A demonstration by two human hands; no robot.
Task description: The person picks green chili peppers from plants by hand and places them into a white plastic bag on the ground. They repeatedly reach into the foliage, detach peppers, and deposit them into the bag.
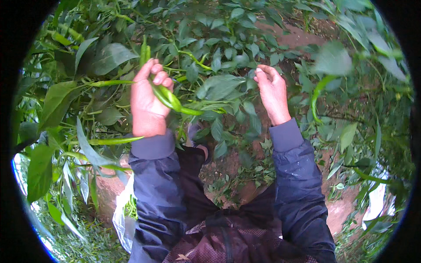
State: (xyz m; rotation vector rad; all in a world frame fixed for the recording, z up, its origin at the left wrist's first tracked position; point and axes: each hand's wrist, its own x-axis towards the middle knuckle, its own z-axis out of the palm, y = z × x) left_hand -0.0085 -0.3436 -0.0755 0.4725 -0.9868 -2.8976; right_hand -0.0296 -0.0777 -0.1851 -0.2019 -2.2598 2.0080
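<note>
Several long green chili peppers (166,97) are gathered in my left hand (149,90), whose fingers curl around them. Their ends stick out above the fist and below it to the right. My right hand (270,88) is raised among the pepper leaves, thumb against the index finger. Whether a thin stem or leaf is pinched there is too small to tell. Between my hands hang broad leaves (221,88) and a green pepper (196,60) on the plant. Another pepper (110,83) points at my left wrist from the left, and one more (113,141) lies across the sleeve cuff.
Pepper plants crowd both sides, with a curved pepper (315,98) hanging at the right. A white plastic bag (126,210) holding green peppers is beside my left forearm. Bare soil (227,171) with fallen leaves shows by my shoe. Something white (378,194) stands at the far right.
</note>
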